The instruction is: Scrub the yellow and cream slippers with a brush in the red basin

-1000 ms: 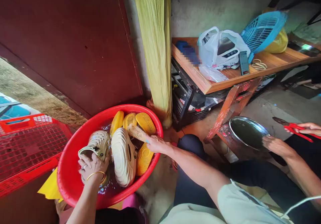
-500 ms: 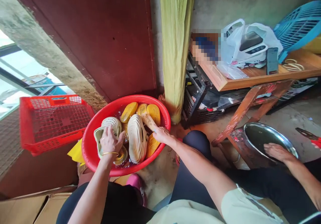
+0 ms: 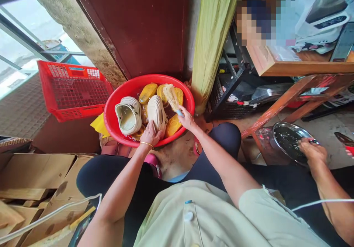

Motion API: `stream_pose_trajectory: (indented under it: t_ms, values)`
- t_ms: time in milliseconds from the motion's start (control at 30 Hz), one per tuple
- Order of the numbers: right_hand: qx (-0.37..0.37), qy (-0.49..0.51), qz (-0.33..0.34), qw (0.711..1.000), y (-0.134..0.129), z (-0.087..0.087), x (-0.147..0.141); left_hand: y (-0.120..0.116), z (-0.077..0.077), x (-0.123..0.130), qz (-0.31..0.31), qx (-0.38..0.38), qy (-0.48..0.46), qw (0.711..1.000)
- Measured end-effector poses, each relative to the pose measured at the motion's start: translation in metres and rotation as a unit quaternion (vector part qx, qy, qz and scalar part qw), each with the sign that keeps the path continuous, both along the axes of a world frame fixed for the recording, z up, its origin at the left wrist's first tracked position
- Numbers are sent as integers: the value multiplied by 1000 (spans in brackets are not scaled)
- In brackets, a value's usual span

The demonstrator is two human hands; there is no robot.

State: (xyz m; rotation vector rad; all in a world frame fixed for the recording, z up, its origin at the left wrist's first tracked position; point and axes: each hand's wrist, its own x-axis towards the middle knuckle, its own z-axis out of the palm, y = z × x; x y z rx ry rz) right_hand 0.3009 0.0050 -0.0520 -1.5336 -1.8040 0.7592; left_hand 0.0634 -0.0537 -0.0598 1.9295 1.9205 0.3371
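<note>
In the head view, a red basin (image 3: 109,123) holds water and several shoes. My left hand (image 3: 151,133) closes on the near end of a cream clog (image 3: 156,110), which lies sole up. My right hand (image 3: 186,118) grips the blue-grey handle of a scrubbing brush (image 3: 172,97). Its pale bristles face up, over the yellow shoes at the basin's far right. A second cream clog (image 3: 128,117) sits on the left with its opening toward me, untouched. Yellow shoes (image 3: 148,93) lie around the clogs, partly under water.
A red plastic crate (image 3: 74,92) stands left of the basin, with flattened cardboard (image 3: 38,173) nearer me. At right, another person's hand (image 3: 313,149) grips the rim of a metal bowl of water (image 3: 287,140). A wooden table (image 3: 304,68) and a yellow-green curtain (image 3: 212,44) stand behind.
My left hand has moved from the left clog to the sole-up clog on its right. The brush has been raised and turned bristles up. The other person's hand now holds the bowl, which is tilted.
</note>
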Motion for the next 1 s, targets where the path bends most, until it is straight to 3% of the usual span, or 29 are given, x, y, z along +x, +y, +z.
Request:
stream_pose_trajectory:
  t_ms: [333, 467, 733, 1000]
  values:
    - [31, -9, -9, 999, 1, -4, -3, -5, 1, -2, 70, 111, -127, 983]
    - [47, -31, -6, 998, 4, -6, -2, -5, 7, 3, 102, 145, -131, 975]
    - [37, -86, 31, 995, 11, -7, 1, -8, 16, 17, 85, 49, -10, 995]
    - [-6, -106, 50, 993, -6, 8, -3, -3, 18, 19, 142, 11, 15, 990]
